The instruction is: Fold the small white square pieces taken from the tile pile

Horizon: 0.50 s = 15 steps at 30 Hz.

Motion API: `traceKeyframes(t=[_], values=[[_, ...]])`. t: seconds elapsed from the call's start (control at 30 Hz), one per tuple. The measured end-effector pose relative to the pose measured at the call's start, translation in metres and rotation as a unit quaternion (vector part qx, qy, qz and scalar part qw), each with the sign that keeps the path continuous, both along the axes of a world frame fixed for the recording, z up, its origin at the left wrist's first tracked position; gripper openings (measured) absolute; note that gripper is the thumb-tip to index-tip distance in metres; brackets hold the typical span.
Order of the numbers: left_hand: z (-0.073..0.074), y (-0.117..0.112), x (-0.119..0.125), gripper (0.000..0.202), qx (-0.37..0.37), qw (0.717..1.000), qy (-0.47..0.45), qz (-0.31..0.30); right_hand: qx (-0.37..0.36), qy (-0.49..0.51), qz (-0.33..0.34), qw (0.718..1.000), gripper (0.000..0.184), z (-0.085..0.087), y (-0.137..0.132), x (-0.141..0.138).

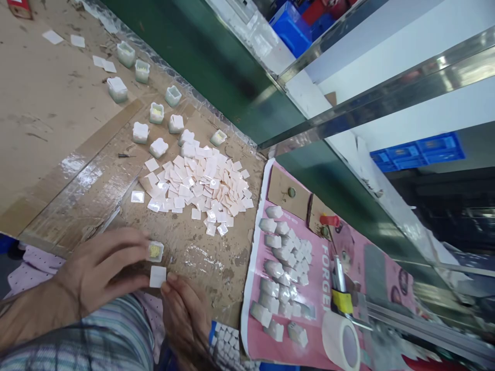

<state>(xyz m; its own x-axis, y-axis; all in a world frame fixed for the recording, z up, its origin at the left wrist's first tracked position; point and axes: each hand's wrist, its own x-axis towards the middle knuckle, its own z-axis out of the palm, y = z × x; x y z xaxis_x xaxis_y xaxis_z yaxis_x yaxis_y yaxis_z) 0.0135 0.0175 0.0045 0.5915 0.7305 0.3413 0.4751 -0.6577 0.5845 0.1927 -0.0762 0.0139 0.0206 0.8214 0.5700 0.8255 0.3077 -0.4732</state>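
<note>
Across the far left, the cardboard-covered tabletop (50,103) is carrying a scattered group of clear cups and white-capped blocks (141,132). At the near left, your left hand (101,273) is curled with its fingers around a small clear plastic cup (155,251) with a yellow insert, gripping it from the side. It is likely light and thin-walled, so you are best taking it lightly by its rim, as a hard squeeze could deform it.

Just beside it, your right hand (186,322) is pressing its fingertips (170,282) to the edge of a white square tile (158,276). The tile looks light, thin and stiff, possibly brittle and slick, so its edges are the safest place to hold. Your fingers are partly hiding the contact, so you cannot tell whether the tile is truly pinched or only touched.

Farther right, a heap of pale square tiles (197,185) is lying on the cardboard. Beyond it, a pink printed sheet (253,268) is carrying rows of white blocks (274,270). A roll of masking tape (340,340) is sitting at the near right, cut off by nothing but partly blurred, so its exact edge is hard to make out.
</note>
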Motion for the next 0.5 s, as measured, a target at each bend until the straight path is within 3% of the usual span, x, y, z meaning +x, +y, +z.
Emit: traceKeyframes(t=[0.1,0.23,0.37,0.5], values=[[0.002,0.012,0.011,0.031,-0.043,0.997,-0.064,0.018,0.033,-0.125,0.012,0.991,0.039,0.009,0.014,0.003],[0.002,0.014,0.013,0.025,-0.082,0.991,-0.104,0.018,0.031,-0.192,0.026,0.981,0.022,0.01,0.019,0.003],[-0.002,0.013,0.01,0.023,-0.089,0.991,-0.095,0.011,0.012,-0.199,0.023,0.98,0.022,0.002,0.015,0.002],[-0.009,0.014,0.008,0.022,-0.077,0.991,-0.105,-0.01,-0.015,-0.136,0.028,0.99,0.032,-0.003,0.011,0.002]])
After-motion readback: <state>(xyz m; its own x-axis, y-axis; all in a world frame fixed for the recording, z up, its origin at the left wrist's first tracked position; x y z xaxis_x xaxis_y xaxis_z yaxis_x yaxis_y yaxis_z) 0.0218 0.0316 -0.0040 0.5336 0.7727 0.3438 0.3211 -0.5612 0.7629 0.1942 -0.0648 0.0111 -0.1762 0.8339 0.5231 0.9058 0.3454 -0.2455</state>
